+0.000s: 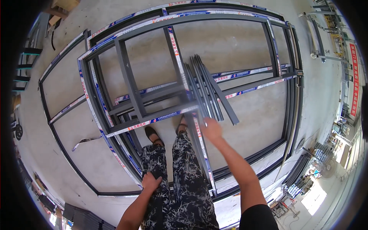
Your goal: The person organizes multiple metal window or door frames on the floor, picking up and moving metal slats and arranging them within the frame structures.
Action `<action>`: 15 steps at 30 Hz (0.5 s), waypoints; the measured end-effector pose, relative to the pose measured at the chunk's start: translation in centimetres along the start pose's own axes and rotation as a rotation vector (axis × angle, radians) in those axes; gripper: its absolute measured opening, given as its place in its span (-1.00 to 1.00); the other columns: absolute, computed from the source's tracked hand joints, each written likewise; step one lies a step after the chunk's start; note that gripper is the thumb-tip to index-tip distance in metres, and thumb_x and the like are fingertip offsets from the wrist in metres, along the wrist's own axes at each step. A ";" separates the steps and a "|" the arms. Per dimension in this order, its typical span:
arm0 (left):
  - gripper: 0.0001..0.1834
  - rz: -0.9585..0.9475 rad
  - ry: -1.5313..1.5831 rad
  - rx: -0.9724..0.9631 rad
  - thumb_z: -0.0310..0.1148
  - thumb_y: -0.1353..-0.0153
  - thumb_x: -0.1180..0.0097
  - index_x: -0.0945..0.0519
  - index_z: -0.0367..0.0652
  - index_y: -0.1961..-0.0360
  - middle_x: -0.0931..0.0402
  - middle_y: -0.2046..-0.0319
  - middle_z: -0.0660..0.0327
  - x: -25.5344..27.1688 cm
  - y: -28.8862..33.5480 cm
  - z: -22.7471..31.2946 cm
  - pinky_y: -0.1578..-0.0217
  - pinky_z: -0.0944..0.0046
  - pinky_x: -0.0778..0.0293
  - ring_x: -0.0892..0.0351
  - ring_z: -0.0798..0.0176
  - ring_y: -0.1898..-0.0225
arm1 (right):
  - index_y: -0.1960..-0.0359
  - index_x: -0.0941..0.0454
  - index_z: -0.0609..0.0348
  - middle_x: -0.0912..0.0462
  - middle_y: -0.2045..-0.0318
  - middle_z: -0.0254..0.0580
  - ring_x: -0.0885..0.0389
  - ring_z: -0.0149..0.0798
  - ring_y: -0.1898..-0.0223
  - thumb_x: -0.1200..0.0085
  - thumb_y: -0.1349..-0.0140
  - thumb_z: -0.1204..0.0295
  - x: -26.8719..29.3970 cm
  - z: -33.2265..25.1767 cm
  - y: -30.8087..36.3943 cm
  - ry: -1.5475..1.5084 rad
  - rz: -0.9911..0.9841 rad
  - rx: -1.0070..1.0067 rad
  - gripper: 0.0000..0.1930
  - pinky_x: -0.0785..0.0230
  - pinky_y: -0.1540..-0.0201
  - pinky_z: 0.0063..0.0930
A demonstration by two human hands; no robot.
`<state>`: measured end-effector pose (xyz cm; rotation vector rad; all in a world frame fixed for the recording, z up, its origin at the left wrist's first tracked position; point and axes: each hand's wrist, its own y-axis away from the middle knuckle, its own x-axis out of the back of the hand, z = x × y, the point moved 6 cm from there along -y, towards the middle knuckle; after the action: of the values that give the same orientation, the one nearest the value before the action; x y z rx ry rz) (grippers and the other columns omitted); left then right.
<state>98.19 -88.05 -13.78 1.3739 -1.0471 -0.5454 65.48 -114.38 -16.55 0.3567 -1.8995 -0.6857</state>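
Note:
My left hand (151,182) rests on my left thigh, its thumb apart from the fingers and nothing visible in it. Reaching forward, my right hand (212,130) is closed and smeared by motion beside the near edge of a dark grey aluminium window frame (132,76). A blurred shape runs from this fist toward the frame; what it is, I cannot make out. Blue-and-white protective tape (159,118) covers the frame's near rail. Just beyond my right hand, several loose grey metal strips (209,90) lie fanned across the frames.
Larger frames (288,115) lie stacked under this one, around my feet. Another taped frame (45,107) extends on the left. A curled strip of tape (86,141) lies on the concrete floor. A standing fan (326,167) and bundled profiles (297,172) are at the right.

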 end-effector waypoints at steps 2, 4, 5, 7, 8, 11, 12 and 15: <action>-0.26 0.044 -0.030 -0.078 0.08 0.08 -0.24 -0.40 -0.31 0.03 -0.43 0.05 -0.14 -0.2 -1.4 2.7 0.02 0.01 -0.43 -0.48 -0.14 0.03 | 0.21 -0.53 0.20 -0.58 0.24 0.07 -0.55 0.09 0.17 -0.09 -0.01 0.26 2.8 4.0 -3.1 0.114 0.102 -0.045 -0.66 -0.41 0.15 -0.09; -0.36 0.069 0.032 -0.201 0.00 0.04 -0.21 -0.44 -0.32 0.09 -0.48 0.16 -0.14 0.2 -2.8 6.7 0.06 0.03 -0.44 -0.51 -0.13 0.09 | 0.06 -0.49 0.19 -0.56 0.17 0.12 -0.54 0.10 0.14 -0.11 0.01 0.25 5.3 7.4 -5.7 0.210 0.136 -0.097 -0.55 -0.41 0.09 -0.10; -0.41 0.044 0.111 -0.240 -0.03 0.02 -0.19 -0.46 -0.31 0.12 -0.51 0.22 -0.14 0.6 -3.8 9.0 0.07 0.03 -0.44 -0.52 -0.13 0.13 | 0.06 -0.49 0.19 -0.56 0.17 0.12 -0.54 0.10 0.14 -0.11 0.01 0.25 6.0 8.7 -6.6 0.206 0.122 -0.098 -0.55 -0.41 0.09 -0.10; -0.47 0.122 0.405 -0.396 -0.04 -0.06 -0.17 -0.48 -0.35 0.18 -0.54 0.32 -0.07 0.8 -6.0 13.8 0.19 0.05 -0.43 -0.55 -0.07 0.21 | 0.04 -0.42 0.23 -0.56 0.23 0.05 -0.55 0.08 0.14 -0.19 0.02 0.19 6.9 11.4 -8.2 0.158 0.116 -0.212 -0.47 -0.43 0.12 -0.09; -0.50 0.044 0.647 -0.382 -0.05 -0.08 -0.18 -0.48 -0.34 0.22 -0.52 0.38 0.01 -0.9 -8.8 15.3 0.27 0.12 -0.42 -0.54 0.03 0.30 | 0.04 -0.42 0.23 -0.56 0.23 0.05 -0.55 0.08 0.14 -0.19 0.02 0.19 6.6 11.7 -9.0 0.147 0.102 -0.203 -0.47 -0.43 0.12 -0.09; -0.62 -0.329 1.071 -0.296 -0.09 -0.11 -0.21 -0.50 -0.24 0.34 -0.41 0.52 0.26 -0.2 -10.6 25.9 0.49 0.34 -0.32 -0.40 0.34 0.53 | -0.08 -0.37 0.31 -0.56 0.16 0.07 -0.55 0.03 0.09 -0.24 0.03 0.09 4.7 18.2 -10.1 0.012 -0.087 -0.382 -0.30 -0.43 0.07 -0.20; -0.64 -0.413 1.160 -0.290 -0.09 -0.11 -0.21 -0.51 -0.20 0.35 -0.38 0.54 0.31 -0.1 -11.2 28.9 0.52 0.37 -0.28 -0.37 0.37 0.57 | -0.08 -0.36 0.35 -0.57 0.15 0.03 -0.56 -0.04 0.11 -0.25 0.02 0.06 2.5 21.1 -10.6 -0.185 -0.172 -0.451 -0.28 -0.44 0.08 -0.25; -0.67 -0.556 1.304 -0.175 -0.11 -0.12 -0.20 -0.52 -0.16 0.31 -0.42 0.47 0.33 -1.1 -15.6 31.4 0.46 0.38 -0.32 -0.41 0.39 0.49 | -0.08 -0.36 0.37 -0.57 0.15 -0.04 -0.57 -0.17 0.14 -0.25 -0.02 0.07 -2.6 19.4 -11.2 -0.651 -0.462 -0.529 -0.29 -0.45 0.10 -0.34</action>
<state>75.11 -106.22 -32.90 1.4535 0.4336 -0.0353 48.29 -116.08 -31.08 0.2433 -2.1384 -1.7383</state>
